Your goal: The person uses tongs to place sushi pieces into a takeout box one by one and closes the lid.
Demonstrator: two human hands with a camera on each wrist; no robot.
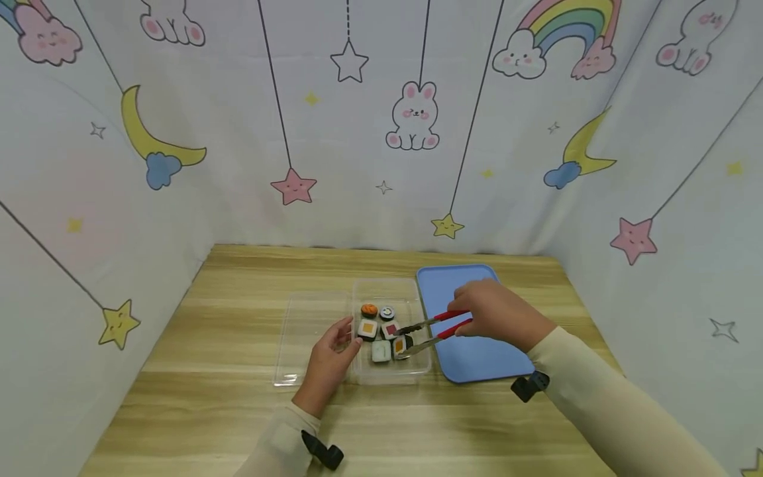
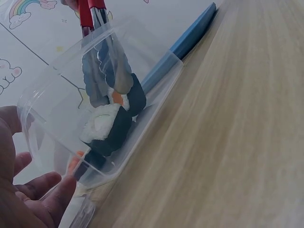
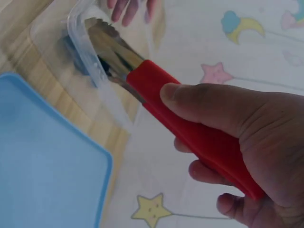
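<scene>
My right hand (image 1: 485, 308) grips red-handled metal tongs (image 3: 180, 128) from the right, its thumb along the handle in the right wrist view. The tongs' tips reach inside a clear plastic container (image 1: 390, 380) and straddle a toy sushi roll with an orange centre (image 1: 401, 347) at the front right. Beside it sits a white-topped roll (image 2: 102, 124). Behind them are a roll with a red centre (image 1: 390, 329), one with a yellow-orange centre (image 1: 367, 328), an orange-topped piece (image 1: 369, 310) and a smiley-faced roll (image 1: 387, 313). My left hand (image 1: 330, 358), fingers relaxed, touches the container's left side.
A clear lid (image 1: 306, 344) lies left of the container on the wood-grain table (image 1: 238, 331). To the right is a blue tray (image 1: 477, 364), partly beneath my right hand in the head view. A white patterned curtain (image 1: 346, 146) surrounds the table's back and sides.
</scene>
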